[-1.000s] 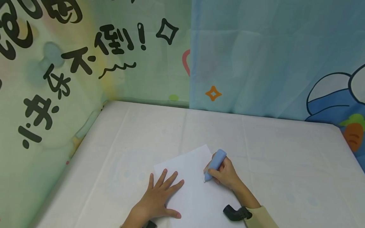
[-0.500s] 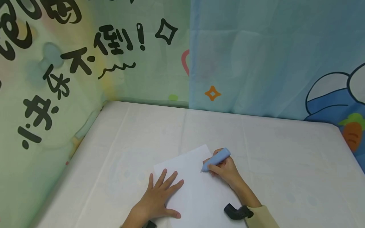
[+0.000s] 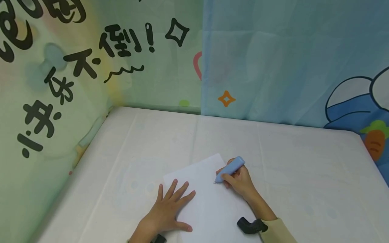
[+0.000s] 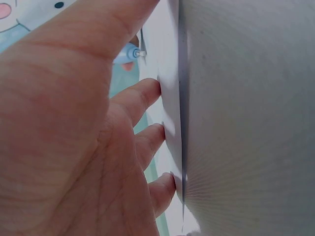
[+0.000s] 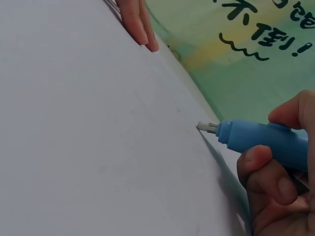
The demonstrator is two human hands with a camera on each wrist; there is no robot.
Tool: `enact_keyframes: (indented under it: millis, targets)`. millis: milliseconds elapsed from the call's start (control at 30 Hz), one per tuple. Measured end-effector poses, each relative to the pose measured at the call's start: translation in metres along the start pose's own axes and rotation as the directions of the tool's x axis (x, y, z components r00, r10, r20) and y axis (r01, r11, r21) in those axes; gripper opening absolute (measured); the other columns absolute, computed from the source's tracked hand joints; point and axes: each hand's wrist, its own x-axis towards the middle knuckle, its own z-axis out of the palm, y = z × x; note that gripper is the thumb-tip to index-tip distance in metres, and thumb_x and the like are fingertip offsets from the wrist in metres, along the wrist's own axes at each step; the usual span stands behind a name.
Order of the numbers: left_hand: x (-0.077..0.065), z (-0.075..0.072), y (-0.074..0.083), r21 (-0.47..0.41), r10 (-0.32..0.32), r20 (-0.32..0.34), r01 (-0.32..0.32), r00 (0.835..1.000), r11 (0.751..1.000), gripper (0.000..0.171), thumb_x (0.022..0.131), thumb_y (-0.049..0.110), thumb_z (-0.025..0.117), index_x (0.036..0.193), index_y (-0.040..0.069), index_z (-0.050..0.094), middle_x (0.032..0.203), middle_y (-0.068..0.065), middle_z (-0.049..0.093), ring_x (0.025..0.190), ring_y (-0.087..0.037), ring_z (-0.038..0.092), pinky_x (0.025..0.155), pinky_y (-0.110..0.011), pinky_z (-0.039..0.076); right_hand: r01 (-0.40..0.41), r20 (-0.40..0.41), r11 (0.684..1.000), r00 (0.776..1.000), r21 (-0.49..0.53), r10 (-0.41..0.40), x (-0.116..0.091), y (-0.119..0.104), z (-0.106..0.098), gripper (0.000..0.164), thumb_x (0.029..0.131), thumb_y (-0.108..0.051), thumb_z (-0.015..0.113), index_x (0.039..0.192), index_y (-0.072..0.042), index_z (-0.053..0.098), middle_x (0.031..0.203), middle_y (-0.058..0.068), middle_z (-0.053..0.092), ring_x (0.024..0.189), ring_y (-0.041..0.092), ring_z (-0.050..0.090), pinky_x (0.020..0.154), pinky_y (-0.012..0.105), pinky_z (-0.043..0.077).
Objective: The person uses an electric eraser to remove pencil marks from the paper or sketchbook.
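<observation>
A white sheet of paper point(image 3: 206, 206) lies slanted on the table. My left hand point(image 3: 170, 209) rests on its left side, fingers straight and spread; in the left wrist view the fingertips point(image 4: 153, 88) touch the paper. My right hand point(image 3: 241, 182) grips a thick blue electric eraser point(image 3: 230, 171) like a pen, near the sheet's upper right edge. In the right wrist view the white tip of the electric eraser point(image 5: 266, 140) is at the paper's surface, close to faint small marks or crumbs. Whether the tip is spinning cannot be told.
White cloth covers the table point(image 3: 146, 141) around the sheet. Printed curtains, a green one point(image 3: 127, 87) and a blue one point(image 3: 273, 67), hang along its left and back edges. A black strap-like piece point(image 3: 251, 225) sits at my right wrist.
My right hand has shifted the electric eraser's tip slightly up and left on the paper and tilted its body lower, then stayed nearly still. The left hand has kept its place.
</observation>
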Motion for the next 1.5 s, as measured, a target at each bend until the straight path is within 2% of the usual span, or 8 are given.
enact_keyframes:
  millis: [100,333,833,1167,1500]
  targets:
    - [0.0,-0.0008,0.0004,0.019,-0.004,0.003,0.004,1.0,1.0,0.098,0.07,0.064,0.074,0.151,0.025,0.037,0.161,-0.006,0.026,0.148,-0.039,0.014,0.108,-0.074,0.011,0.024,0.001,1.0,1.0,0.012,-0.024,-0.0006,0.0015,0.0007,0.03,0.081,0.018,0.057,0.1,0.015,0.034,0.083,0.009,0.074,0.043,0.005,0.051,0.043,0.018,0.044]
    - [-0.0004,-0.003,0.0019,0.033,-0.017,0.017,0.017,1.0,0.999,0.098,0.07,0.065,0.073,0.151,0.026,0.037,0.161,-0.004,0.025,0.149,-0.038,0.013,0.109,-0.073,0.011,0.051,0.015,0.998,0.999,0.045,-0.052,-0.0018,0.0048,0.0019,0.03,0.082,0.019,0.055,0.1,0.016,0.032,0.085,-0.001,0.074,0.045,0.005,0.051,0.043,0.018,0.044]
    - [-0.0015,-0.0002,0.0007,0.026,-0.001,0.008,0.001,1.0,1.0,0.098,0.07,0.065,0.073,0.151,0.025,0.037,0.161,-0.004,0.026,0.148,-0.038,0.015,0.108,-0.073,0.012,0.084,0.053,0.995,0.995,0.048,-0.087,-0.003,0.0051,0.0005,0.028,0.081,0.02,0.054,0.097,0.017,0.032,0.085,-0.002,0.073,0.043,0.006,0.05,0.04,0.02,0.043]
    - [0.0004,-0.001,0.0021,0.045,-0.028,0.026,0.027,0.999,0.999,0.098,0.07,0.064,0.073,0.152,0.026,0.036,0.161,-0.004,0.024,0.149,-0.037,0.012,0.11,-0.071,0.011,0.107,0.065,0.992,0.992,0.06,-0.111,-0.0011,0.0056,-0.0003,0.03,0.082,0.02,0.054,0.1,0.017,0.03,0.087,-0.003,0.073,0.044,0.007,0.051,0.042,0.019,0.045]
    - [0.0007,-0.0004,0.0022,0.047,-0.034,0.028,0.032,0.999,0.998,0.098,0.069,0.063,0.074,0.152,0.027,0.036,0.161,-0.003,0.024,0.149,-0.037,0.012,0.111,-0.07,0.011,0.125,0.1,0.99,0.986,0.061,-0.13,-0.0015,0.006,-0.0009,0.028,0.079,0.021,0.052,0.096,0.016,0.03,0.085,-0.006,0.072,0.043,0.007,0.048,0.038,0.021,0.041]
